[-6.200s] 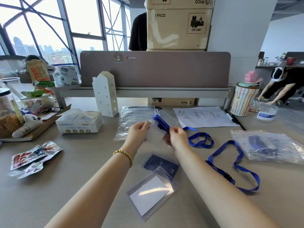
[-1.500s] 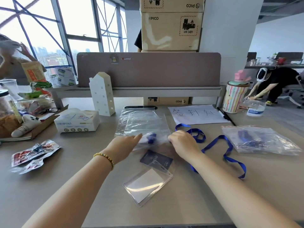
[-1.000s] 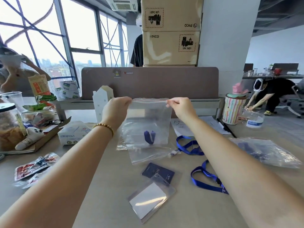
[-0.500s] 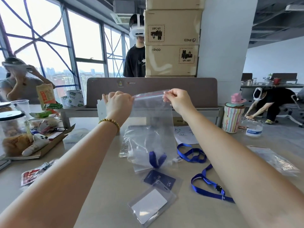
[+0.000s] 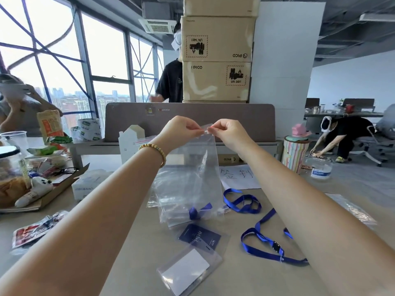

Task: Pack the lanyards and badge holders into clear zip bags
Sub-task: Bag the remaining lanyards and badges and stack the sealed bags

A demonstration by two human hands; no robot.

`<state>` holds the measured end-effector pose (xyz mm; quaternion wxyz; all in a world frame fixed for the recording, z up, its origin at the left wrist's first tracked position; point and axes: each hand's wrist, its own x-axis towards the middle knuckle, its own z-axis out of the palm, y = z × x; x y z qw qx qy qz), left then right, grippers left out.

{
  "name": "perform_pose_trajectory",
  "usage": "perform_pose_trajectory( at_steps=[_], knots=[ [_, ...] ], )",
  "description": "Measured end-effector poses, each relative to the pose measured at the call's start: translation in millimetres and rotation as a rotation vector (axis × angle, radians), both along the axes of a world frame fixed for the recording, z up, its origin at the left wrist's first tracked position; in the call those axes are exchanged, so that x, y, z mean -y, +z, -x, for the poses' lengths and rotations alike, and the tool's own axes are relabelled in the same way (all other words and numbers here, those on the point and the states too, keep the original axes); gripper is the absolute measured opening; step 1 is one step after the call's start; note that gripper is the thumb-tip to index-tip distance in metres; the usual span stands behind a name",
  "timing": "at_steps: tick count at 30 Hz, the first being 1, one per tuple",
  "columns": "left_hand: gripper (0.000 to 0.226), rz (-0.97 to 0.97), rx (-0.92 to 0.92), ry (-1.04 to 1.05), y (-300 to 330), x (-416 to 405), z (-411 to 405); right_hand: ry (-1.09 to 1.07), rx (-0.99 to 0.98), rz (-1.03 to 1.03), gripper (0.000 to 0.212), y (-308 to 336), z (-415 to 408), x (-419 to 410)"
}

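Note:
I hold a clear zip bag [image 5: 192, 178] upright above the table, my left hand [image 5: 180, 130] and my right hand [image 5: 226, 132] pinching its top edge close together. A folded blue lanyard [image 5: 197, 211] with a clear badge holder sits at the bag's bottom. On the table below lie two badge holders, one with a dark blue card [image 5: 201, 236], one with a white card [image 5: 188, 268]. Two loose blue lanyards lie to the right, one small and coiled [image 5: 243, 202], one long [image 5: 269, 246].
More clear bags [image 5: 158, 189] lie flat behind the held one, and a filled bag [image 5: 352, 210] lies at the right. A tissue pack [image 5: 87, 186], a white paper house [image 5: 130, 144], a striped cup [image 5: 296, 154], a written sheet [image 5: 237, 178] and a snack tray [image 5: 32, 189] surround the work area.
My hands have moved together along the bag's top edge, from its two corners to a close pinch near the middle. The bag hangs narrower and slightly turned.

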<state>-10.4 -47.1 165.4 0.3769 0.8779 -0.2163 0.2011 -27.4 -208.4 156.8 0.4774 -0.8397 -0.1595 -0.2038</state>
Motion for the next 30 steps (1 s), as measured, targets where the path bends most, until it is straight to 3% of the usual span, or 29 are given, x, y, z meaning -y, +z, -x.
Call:
perform_pose_trajectory(
  at_steps=[12,17,20,30],
  knots=[
    [0.009,-0.176,0.014,0.04,-6.9,3.9,-2.5,0.057,-0.029,0.027,0.014,-12.7,3.2,-1.4],
    [0.023,-0.126,-0.02,0.064,-12.8,-1.9,-2.0,0.039,0.016,-0.037,0.021,-21.5,4.4,0.4],
    [0.017,-0.131,-0.016,0.093,-18.3,-5.2,0.3,0.042,0.0,-0.056,0.022,-26.0,6.0,4.6],
    [0.029,-0.183,-0.043,0.136,-34.1,-17.4,7.2,-0.006,-0.031,-0.072,0.013,-39.7,11.6,10.0]
  ],
)
